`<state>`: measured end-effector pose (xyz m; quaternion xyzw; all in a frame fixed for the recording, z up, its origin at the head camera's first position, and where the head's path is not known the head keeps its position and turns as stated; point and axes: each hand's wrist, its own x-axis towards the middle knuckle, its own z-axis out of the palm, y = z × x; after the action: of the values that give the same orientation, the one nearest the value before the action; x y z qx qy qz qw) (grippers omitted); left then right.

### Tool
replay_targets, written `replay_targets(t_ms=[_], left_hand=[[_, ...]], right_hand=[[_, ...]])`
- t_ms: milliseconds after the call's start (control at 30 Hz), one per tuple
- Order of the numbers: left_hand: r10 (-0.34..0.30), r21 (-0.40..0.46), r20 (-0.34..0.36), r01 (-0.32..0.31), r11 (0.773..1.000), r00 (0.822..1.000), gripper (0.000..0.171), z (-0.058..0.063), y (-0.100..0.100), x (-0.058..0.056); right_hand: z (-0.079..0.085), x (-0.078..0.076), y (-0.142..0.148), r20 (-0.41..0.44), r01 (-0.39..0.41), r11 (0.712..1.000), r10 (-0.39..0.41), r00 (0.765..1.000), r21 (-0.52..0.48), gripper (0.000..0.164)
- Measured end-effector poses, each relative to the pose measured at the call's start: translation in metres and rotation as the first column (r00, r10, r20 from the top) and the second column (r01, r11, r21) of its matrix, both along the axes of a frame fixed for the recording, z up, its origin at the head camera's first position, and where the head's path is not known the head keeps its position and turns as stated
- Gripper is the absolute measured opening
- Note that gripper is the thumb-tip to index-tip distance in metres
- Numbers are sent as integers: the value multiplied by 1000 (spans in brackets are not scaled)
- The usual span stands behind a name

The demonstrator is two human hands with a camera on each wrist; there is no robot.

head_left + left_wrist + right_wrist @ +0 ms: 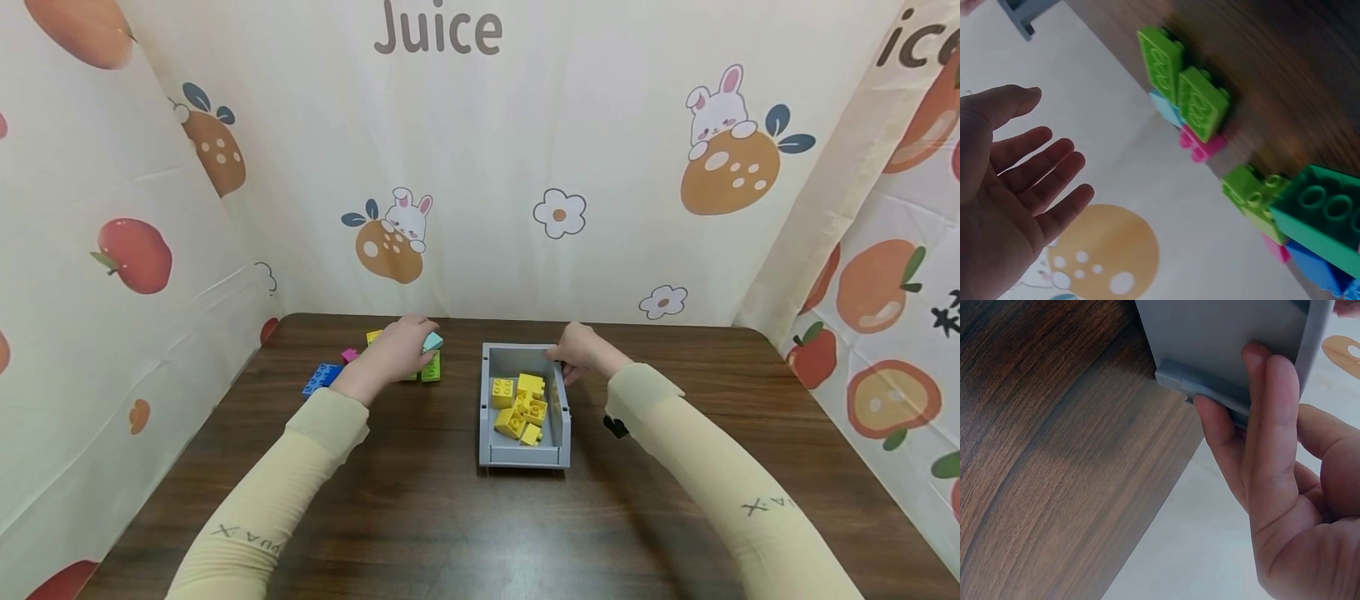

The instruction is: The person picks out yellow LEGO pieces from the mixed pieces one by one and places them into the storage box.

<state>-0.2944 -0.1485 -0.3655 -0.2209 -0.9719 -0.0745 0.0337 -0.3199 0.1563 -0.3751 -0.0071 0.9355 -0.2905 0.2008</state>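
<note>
My left hand [397, 348] hovers over a loose group of toy building blocks at the back left. In the left wrist view its fingers are spread and relaxed, apart from two bright green blocks [1204, 103], a pink block [1200, 145] and a dark green block [1316, 209]. A grey plastic bin [525, 456] with several yellow blocks [510, 422] inside stands mid-table. My right hand [588, 348] grips the bin's right wall near its back corner; the right wrist view shows fingers against the outer face and the thumb partly hidden behind the rim.
Blue blocks [318, 380] lie at the left end of the group, and a light blue block [432, 342] shows beside my left hand. Behind the dark wooden table [360, 517] hangs a printed curtain [480, 250], with more curtain along both sides.
</note>
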Motion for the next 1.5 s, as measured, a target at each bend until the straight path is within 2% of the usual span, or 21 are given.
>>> replay_targets(t_ms=[200, 533, 767, 1000, 1267, 1500], left_hand=[[7, -10, -15, -7, 1000, 1000, 47, -6, -14, -8], [99, 22, -2, -98, 995, 995, 50, -11, -35, -16], [187, 16, 18, -187, 982, 982, 55, -18, -51, -23], [228, 29, 67, -230, 973, 971, 59, -24, -66, -30], [257, 37, 126, -264, 964, 958, 60, -28, -75, -37], [319, -9, 192, -323, 946, 928, 58, -27, -80, -44]], right_hand=[[-1, -1, 0, 3, 2, 1000, -2, 1000, -27, 29], [0, -1, 1, 6, 3, 1000, -3, 1000, -26, 27], [0, -1, 0, 1, 2, 1000, -2, 1000, -15, 27], [-1, -2, 1, 1, 1, 1000, -1, 1000, 12, 27], [-2, -3, 0, 12, 13, 1000, -12, 1000, -27, 26], [-3, -3, 0, 3, 16, 999, -16, 1000, -33, 27]])
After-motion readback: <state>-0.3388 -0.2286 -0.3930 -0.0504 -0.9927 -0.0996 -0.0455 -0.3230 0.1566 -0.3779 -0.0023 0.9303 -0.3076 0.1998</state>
